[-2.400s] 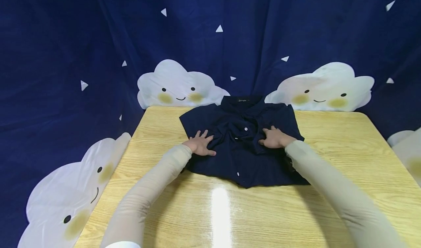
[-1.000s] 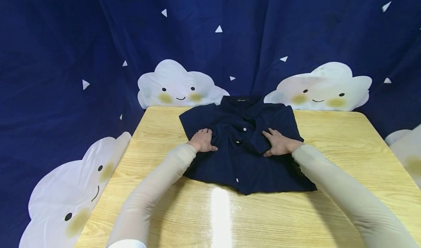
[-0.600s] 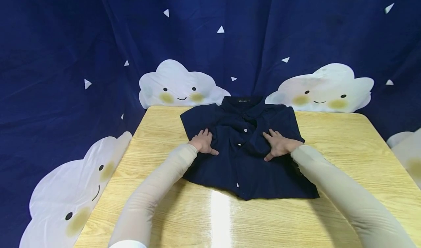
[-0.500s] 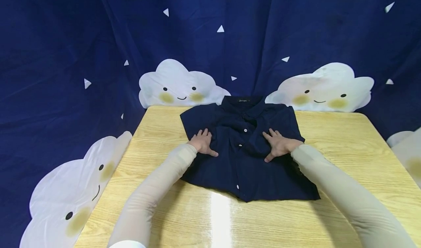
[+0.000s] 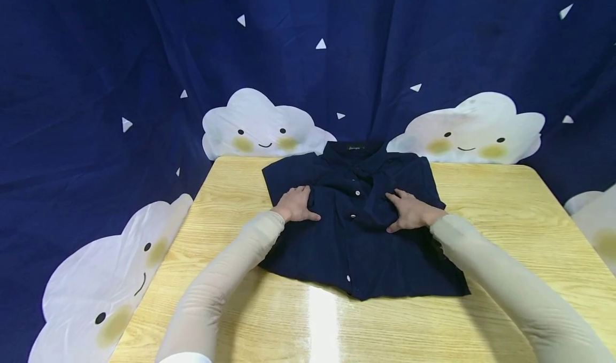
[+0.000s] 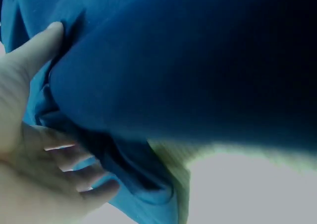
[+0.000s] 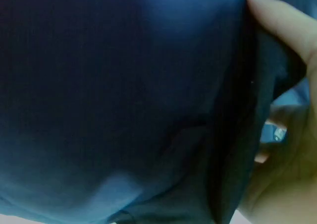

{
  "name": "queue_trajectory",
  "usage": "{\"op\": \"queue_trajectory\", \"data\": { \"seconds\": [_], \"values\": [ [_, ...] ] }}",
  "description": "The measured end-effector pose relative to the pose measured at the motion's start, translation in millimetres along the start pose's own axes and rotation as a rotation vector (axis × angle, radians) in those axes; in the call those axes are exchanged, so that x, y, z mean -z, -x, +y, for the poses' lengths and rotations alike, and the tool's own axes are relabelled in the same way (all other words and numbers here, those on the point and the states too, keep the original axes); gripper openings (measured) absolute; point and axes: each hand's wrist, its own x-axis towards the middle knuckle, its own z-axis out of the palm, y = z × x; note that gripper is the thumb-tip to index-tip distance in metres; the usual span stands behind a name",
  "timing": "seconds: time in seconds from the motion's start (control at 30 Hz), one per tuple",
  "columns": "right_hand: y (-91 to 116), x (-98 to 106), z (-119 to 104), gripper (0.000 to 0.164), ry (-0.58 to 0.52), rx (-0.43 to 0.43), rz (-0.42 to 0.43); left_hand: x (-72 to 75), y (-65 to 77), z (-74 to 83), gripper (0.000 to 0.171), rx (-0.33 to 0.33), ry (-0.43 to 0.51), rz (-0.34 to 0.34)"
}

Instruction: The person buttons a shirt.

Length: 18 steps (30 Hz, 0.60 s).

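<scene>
A navy short-sleeved button-up shirt [image 5: 351, 256] lies front up, collar at the far side, with white buttons down its middle. My left hand [image 5: 294, 205] rests on its left side near the sleeve, thumb pointing towards the buttons. On the opposite side, my right hand [image 5: 410, 210] rests on the cloth with thumb and fingers spread apart. In the left wrist view the thumb [image 6: 47, 43] touches the cloth and the fingers are loosely bent beside a fold. In the right wrist view the thumb [image 7: 282, 21] lies against a fold, and the other fingers are partly hidden.
The shirt lies on a light wooden table [image 5: 231, 192] with rounded far corners. Behind it hangs a dark blue curtain [image 5: 289, 42] printed with smiling white clouds [image 5: 262, 120] and small white triangles. A bright light reflection [image 5: 322, 320] shows on the near tabletop.
The shirt's lower hem has come nearer and its front lies flatter, with the buttons farther apart. My left fingers are less spread than at first; my right thumb has moved nearer, away from its fingers.
</scene>
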Motion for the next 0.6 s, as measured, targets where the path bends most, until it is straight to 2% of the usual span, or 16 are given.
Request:
{"op": "queue_trajectory", "data": {
  "seconds": [0.07,0.2,0.43,0.6],
  "values": [
    [0,-1,1,0.105,0.013,-0.004,0.021,-1.2,-2.1,2.4,0.101,0.000,0.009,-0.008],
    [0,-2,0,0.108,0.031,-0.006,0.016,-2.0,-2.2,6.7,0.104,0.021,-0.023,-0.069],
    [2,-1,0,0.118,0.042,-0.010,-0.074,-2.3,2.3,8.3,0.108,0.020,-0.097,-0.149],
    [4,-1,0,0.127,0.043,-0.017,-0.103,-2.2,8.0,6.9,0.114,0.014,-0.148,-0.201]
  ]
}}
